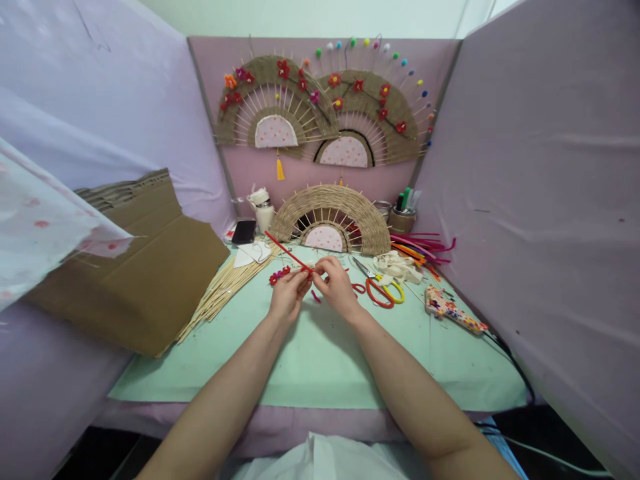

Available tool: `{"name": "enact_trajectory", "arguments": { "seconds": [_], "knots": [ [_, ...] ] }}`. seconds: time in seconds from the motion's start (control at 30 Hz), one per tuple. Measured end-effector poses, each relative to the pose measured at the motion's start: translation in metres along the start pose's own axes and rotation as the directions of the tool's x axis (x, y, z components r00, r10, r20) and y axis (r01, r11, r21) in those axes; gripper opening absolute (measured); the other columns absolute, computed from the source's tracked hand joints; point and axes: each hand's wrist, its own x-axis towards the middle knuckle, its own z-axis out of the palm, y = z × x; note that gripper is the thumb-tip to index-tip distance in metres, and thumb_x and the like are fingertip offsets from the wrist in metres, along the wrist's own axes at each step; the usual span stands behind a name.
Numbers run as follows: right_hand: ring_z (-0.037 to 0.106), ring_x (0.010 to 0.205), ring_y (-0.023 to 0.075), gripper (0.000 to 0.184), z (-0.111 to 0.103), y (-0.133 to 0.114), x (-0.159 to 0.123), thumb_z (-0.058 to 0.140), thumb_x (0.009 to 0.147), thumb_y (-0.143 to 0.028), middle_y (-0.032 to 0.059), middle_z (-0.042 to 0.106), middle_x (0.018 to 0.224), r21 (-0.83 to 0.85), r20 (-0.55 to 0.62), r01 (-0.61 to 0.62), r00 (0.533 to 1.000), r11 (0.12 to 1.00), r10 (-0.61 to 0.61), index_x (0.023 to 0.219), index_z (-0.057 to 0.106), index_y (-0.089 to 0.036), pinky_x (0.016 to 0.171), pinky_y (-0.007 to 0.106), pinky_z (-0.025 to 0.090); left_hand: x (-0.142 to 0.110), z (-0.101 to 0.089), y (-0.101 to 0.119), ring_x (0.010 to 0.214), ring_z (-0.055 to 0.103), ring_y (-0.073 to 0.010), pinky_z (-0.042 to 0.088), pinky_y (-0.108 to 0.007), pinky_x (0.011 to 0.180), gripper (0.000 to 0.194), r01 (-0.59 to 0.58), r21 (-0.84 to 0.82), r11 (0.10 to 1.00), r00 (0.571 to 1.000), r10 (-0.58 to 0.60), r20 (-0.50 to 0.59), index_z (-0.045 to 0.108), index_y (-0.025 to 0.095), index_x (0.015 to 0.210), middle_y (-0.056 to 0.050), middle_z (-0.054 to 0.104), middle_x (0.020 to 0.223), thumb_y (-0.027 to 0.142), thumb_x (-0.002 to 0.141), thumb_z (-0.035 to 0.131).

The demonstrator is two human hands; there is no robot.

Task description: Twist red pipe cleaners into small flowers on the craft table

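My left hand (287,293) and my right hand (337,283) meet over the middle of the green table top (320,360), fingers pinched together. Between them is a red pipe cleaner (287,252) that runs up and to the left from the fingertips. Both hands grip its near end where it is bent. A small red flower piece (279,274) lies just left of my left hand, and short red bits (316,296) lie between the hands.
Scissors (377,288) with red and yellow handles lie to the right, beside a patterned glue gun (453,311) and a bunch of pipe cleaners (417,245). Thin sticks (225,290) and cardboard (150,267) lie left. A woven fan (331,217) stands behind, two more hang on the wall.
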Motion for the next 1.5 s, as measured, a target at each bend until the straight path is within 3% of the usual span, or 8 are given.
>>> {"name": "enact_trajectory", "arguments": {
  "seconds": [0.2,0.4,0.67,0.83,1.07,1.23,1.5],
  "knots": [
    [0.050,0.081,0.0160,0.006,0.002,0.004,0.000,0.049,0.078,-0.019,0.0032,0.053,0.084,0.002,-0.036,-0.060,0.998,0.998,0.060,0.072,0.050,-0.020,0.068,0.027,0.043,-0.003,0.005,-0.004,0.076,0.063,-0.0142,0.048,-0.032,0.083,0.021,-0.140,0.112,0.984,0.989,0.143,-0.022,0.070,0.012,0.073,-0.005,0.069,0.076,0.025,0.057,0.076],
    [0.050,0.085,0.0178,0.008,0.002,0.005,-0.001,0.053,0.075,-0.016,0.0037,0.054,0.085,-0.099,-0.030,-0.047,0.999,0.994,0.044,0.069,0.050,-0.020,0.077,0.031,0.041,0.004,0.000,-0.014,0.074,0.063,-0.0166,0.050,-0.033,0.078,0.022,-0.242,0.304,0.921,0.962,0.269,-0.050,0.072,0.013,0.076,-0.006,0.069,0.074,0.028,0.060,0.073],
    [0.048,0.091,0.0212,0.009,0.000,0.011,-0.001,0.055,0.077,-0.017,0.0071,0.056,0.091,-0.235,0.090,-0.023,0.995,0.972,0.046,0.069,0.052,-0.020,0.084,0.035,0.038,0.003,0.001,-0.007,0.071,0.062,-0.0147,0.048,-0.031,0.077,0.028,-0.013,0.231,0.973,0.999,0.024,-0.043,0.069,0.011,0.071,-0.007,0.068,0.073,0.029,0.052,0.079],
    [0.048,0.094,0.0213,0.010,-0.002,0.010,-0.001,0.054,0.078,-0.016,0.0071,0.057,0.093,-0.235,0.130,-0.001,0.991,0.972,0.032,0.069,0.053,-0.019,0.085,0.036,0.038,0.005,0.000,-0.007,0.066,0.059,-0.0115,0.045,-0.024,0.068,0.026,-0.017,0.238,0.971,0.998,0.030,-0.052,0.066,0.012,0.069,-0.004,0.066,0.068,0.026,0.051,0.079],
    [0.054,0.081,0.0162,0.012,-0.005,0.008,0.002,0.048,0.087,-0.026,0.0054,0.058,0.091,-0.131,0.064,-0.020,0.998,0.991,0.028,0.087,0.057,-0.019,0.076,0.030,0.042,0.010,-0.008,0.001,0.060,0.055,-0.0068,0.041,-0.017,0.056,0.018,0.110,0.048,0.993,0.993,-0.108,-0.050,0.066,0.013,0.067,-0.002,0.062,0.063,0.024,0.058,0.076],
    [0.053,0.082,0.0180,0.007,-0.003,0.004,-0.001,0.055,0.082,-0.025,0.0049,0.060,0.085,-0.241,0.087,0.068,0.995,0.968,-0.048,0.083,0.060,-0.019,0.075,0.030,0.041,0.010,-0.009,0.000,0.059,0.056,-0.0063,0.042,-0.018,0.057,0.016,0.112,0.022,0.994,0.993,-0.111,-0.035,0.066,0.013,0.067,-0.001,0.063,0.063,0.022,0.060,0.076],
    [0.050,0.087,0.0198,0.015,0.001,0.002,-0.004,0.048,0.087,-0.022,0.0068,0.059,0.086,-0.411,0.137,0.163,0.984,0.897,-0.116,0.080,0.060,-0.020,0.076,0.030,0.039,0.007,-0.006,-0.001,0.061,0.056,-0.0077,0.041,-0.019,0.057,0.018,0.139,0.014,0.990,0.990,-0.138,-0.039,0.066,0.014,0.068,-0.001,0.064,0.065,0.022,0.056,0.077]
  ]
}}
